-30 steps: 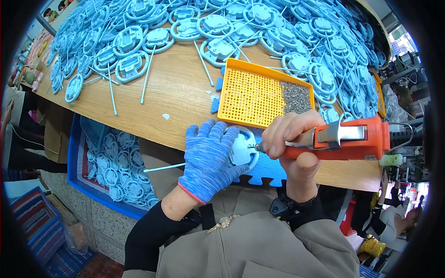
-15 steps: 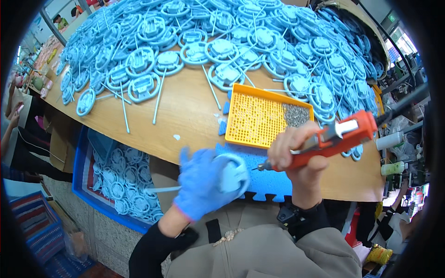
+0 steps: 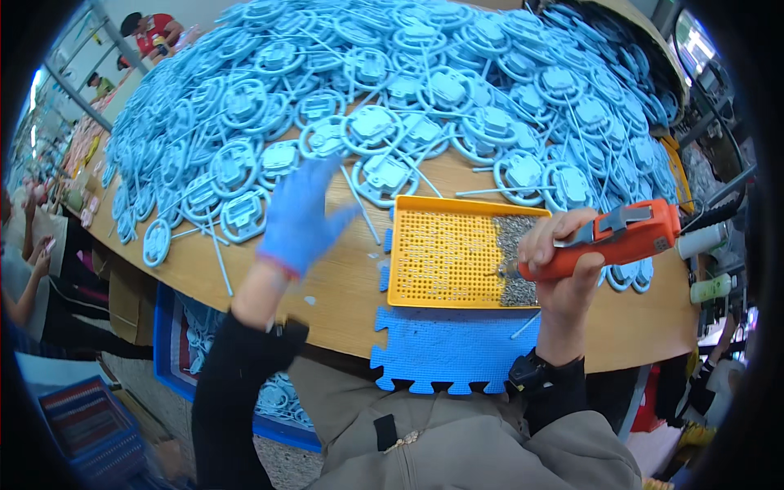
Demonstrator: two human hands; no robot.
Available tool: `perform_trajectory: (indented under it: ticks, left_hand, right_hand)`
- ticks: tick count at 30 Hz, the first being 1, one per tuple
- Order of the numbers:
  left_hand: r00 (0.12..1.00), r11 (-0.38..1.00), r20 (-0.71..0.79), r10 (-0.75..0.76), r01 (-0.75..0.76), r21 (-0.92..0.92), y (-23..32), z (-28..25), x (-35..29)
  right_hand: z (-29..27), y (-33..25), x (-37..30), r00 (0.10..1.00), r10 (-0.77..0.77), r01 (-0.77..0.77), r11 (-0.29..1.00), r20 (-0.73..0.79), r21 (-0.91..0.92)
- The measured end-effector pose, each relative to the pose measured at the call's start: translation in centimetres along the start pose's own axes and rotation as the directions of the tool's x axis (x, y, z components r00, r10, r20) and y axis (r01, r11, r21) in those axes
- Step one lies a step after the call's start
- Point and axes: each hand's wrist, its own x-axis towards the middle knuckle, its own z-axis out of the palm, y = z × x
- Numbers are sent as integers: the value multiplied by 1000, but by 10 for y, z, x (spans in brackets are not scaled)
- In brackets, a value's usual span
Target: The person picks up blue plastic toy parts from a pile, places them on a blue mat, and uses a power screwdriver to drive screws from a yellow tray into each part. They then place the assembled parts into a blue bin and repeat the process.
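My left hand (image 3: pixel 304 214), in a blue glove, reaches over the near edge of the pile with its thumb and fingers apart. Just beyond its fingers lies a light-blue round plastic part (image 3: pixel 279 158) with a stick-like stem; the hand hides part of it, and contact cannot be made out. My right hand (image 3: pixel 562 261) is bare and wrapped round a red-orange electric screwdriver (image 3: pixel 608 243). The screwdriver's tip is at the loose screws (image 3: pixel 514 237) in the right part of a yellow perforated tray (image 3: pixel 392 273). Many of the tray's holes hold small screws.
A large heap of light-blue parts (image 3: pixel 425 90) covers the back of the wooden table (image 3: pixel 637 318). A blue foam mat (image 3: pixel 453 347) lies in front of the tray. Below the table's left side stands a blue bin (image 3: pixel 175 347) with more parts. Bottles (image 3: pixel 713 287) stand right; people work at left.
My left hand has let go of the round part it held over the mat and moved up and left to the pile. My right hand brought the screwdriver from the mat to the tray's screws.
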Motion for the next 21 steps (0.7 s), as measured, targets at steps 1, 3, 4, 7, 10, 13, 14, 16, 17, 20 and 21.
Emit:
perform_trajectory:
  ticks: [1, 3, 4, 7, 10, 13, 14, 16, 17, 20, 21]
  left_hand:
    - [996, 997, 39, -75, 75, -16, -9, 12, 28]
    - [980, 982, 76, -183, 178, 69, -22, 35, 77]
    - [960, 963, 93, -262, 254, 96, -21, 45, 98]
    - [860, 924, 347, -374, 378, 58, -21, 63, 140]
    - [879, 935, 330, -344, 354, 30, -33, 85, 153]
    - [886, 905, 323, -334, 396, -152, -48, 96, 153]
    - [924, 917, 244, -293, 344, -202, -53, 99, 151]
    - [961, 917, 121, -249, 274, -291, -47, 94, 147]
    - [959, 812, 137, -248, 283, -511, -14, 77, 142]
    - [910, 567, 299, -289, 414, -712, -41, 57, 139]
    - [912, 461, 277, -302, 394, -795, -42, 53, 136]
  right_hand:
    - [1, 3, 2, 999, -15, 16, 1000, -34, 14]
    - [0, 11, 5, 997, -12, 16, 998, -75, 58]
    - [-7, 16, 6, 997, -30, 37, 994, -71, 106]
    - [-17, 27, 6, 997, -35, 46, 987, -70, 157]
    - [-22, 33, 6, 996, -26, 38, 989, -86, 144]
    - [-23, 37, 8, 991, -58, 73, 990, -117, 122]
    - [-23, 38, 9, 987, -85, 100, 989, -135, 109]
    - [-24, 43, 10, 987, -73, 90, 989, -141, 115]
    - [-30, 43, 7, 986, -65, 82, 990, -152, 113]
    - [-24, 43, 8, 991, -12, 14, 1000, -136, 17]
    - [-24, 43, 8, 991, 3, -1, 1000, -137, 10]
